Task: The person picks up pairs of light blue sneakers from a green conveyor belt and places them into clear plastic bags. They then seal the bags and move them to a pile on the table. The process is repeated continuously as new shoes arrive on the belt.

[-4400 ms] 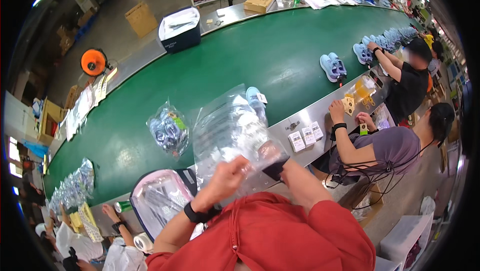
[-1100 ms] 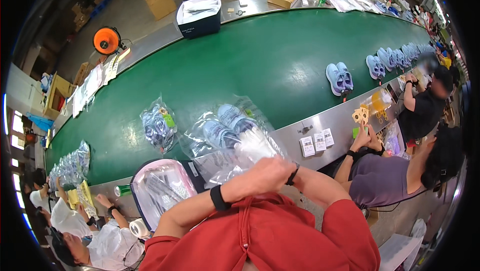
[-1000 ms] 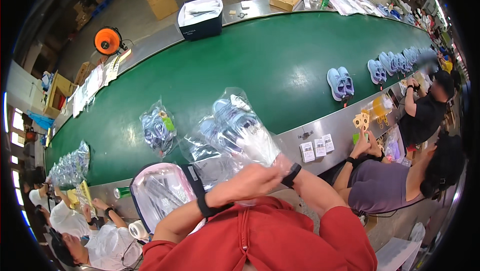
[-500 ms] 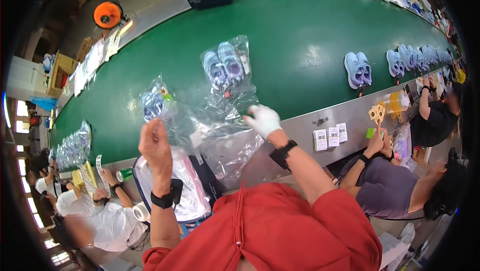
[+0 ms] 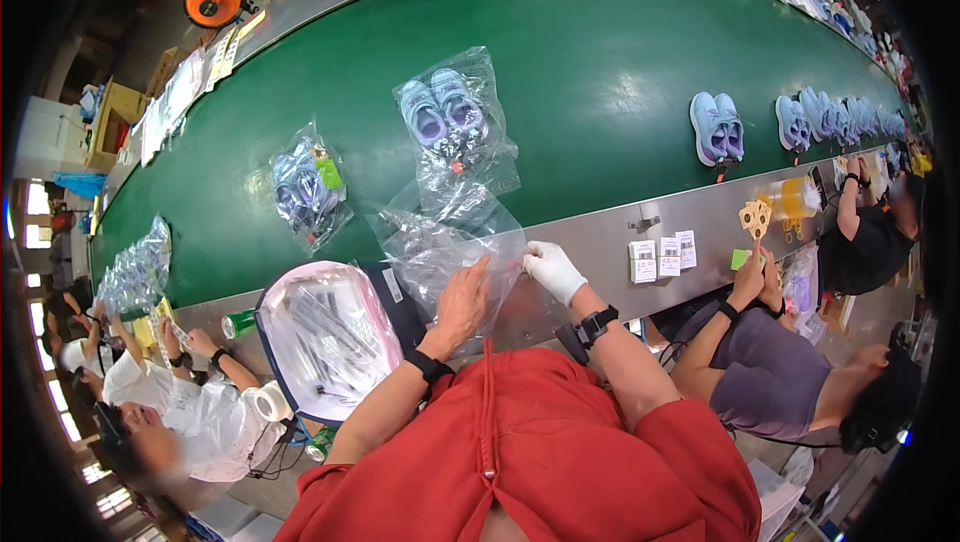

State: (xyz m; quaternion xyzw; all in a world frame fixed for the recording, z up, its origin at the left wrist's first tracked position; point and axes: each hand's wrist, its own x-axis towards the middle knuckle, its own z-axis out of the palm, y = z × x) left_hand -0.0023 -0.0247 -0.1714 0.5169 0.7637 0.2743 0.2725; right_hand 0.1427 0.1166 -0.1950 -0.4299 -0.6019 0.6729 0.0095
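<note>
A loose clear plastic bag lies crumpled across the near edge of the green belt. My bare left hand rests against it with fingers stretched out. My right hand, in a white glove, pinches the bag's right side. Just beyond is a pair of light blue shoes in clear plastic, with a small red tag at its near end. Whether that wrapping joins the loose bag, I cannot tell. To the left lies another bagged pair of shoes with a green label.
At my left stands an open box lined with pink and holding clear bags. Bundled label cards sit on the metal ledge. Unbagged blue shoes line the belt at right. Co-workers sit on both sides.
My left hand has come rightward and down onto the loose bag. The right hand has drawn nearer to me and closed on its edge. The left bagged pair now lies apart from my hands.
</note>
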